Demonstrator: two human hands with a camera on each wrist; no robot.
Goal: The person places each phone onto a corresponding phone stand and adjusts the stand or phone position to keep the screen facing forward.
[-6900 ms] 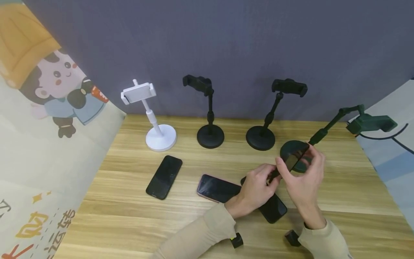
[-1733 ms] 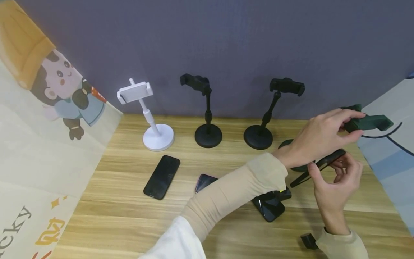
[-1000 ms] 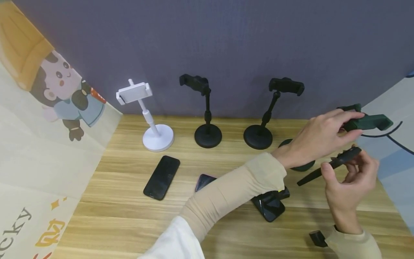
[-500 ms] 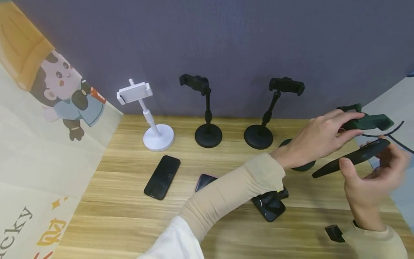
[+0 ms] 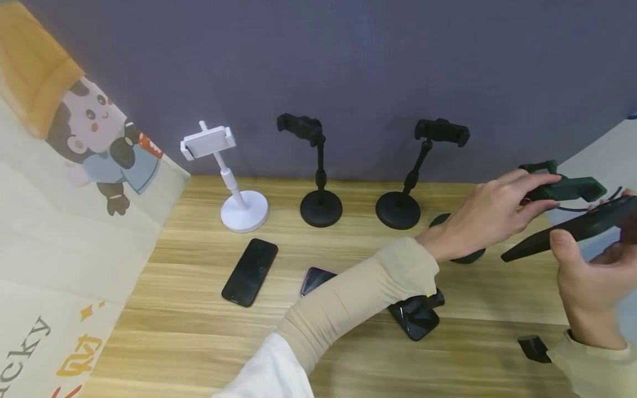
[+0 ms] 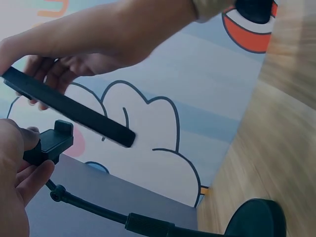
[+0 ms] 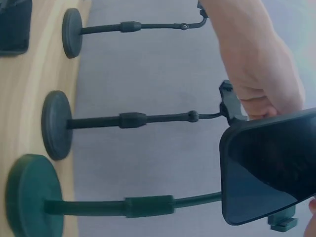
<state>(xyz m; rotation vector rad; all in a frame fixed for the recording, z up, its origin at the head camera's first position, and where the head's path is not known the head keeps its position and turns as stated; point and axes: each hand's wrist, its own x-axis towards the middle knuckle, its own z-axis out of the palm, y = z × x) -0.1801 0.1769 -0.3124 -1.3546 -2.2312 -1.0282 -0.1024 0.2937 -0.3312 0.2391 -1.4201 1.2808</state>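
At the right, my left hand [image 5: 492,213] pinches the clamp [image 5: 572,189] of a dark green phone stand by its near side. Its round base [image 5: 468,256] is partly hidden by the wrist. My right hand [image 5: 592,276] grips a black smartphone [image 5: 577,226] by its edges, in the air and close in front of the clamp. The left wrist view shows the phone [image 6: 74,108] tilted and apart from the clamp [image 6: 54,143]. In the right wrist view the dark phone screen [image 7: 271,163] hides most of that clamp.
A white stand [image 5: 244,211] and two black stands [image 5: 320,209] [image 5: 398,210] line the back of the wooden table. Phones lie in front: a black one [image 5: 250,272], one with a pink edge [image 5: 316,279] and another black one [image 5: 415,320], the latter two partly under my left arm.
Over the last second my right hand has carried the phone rightward and up, turning it flatter, past the table's right side. Earlier both hands held the phone; the left now stays at the clamp.
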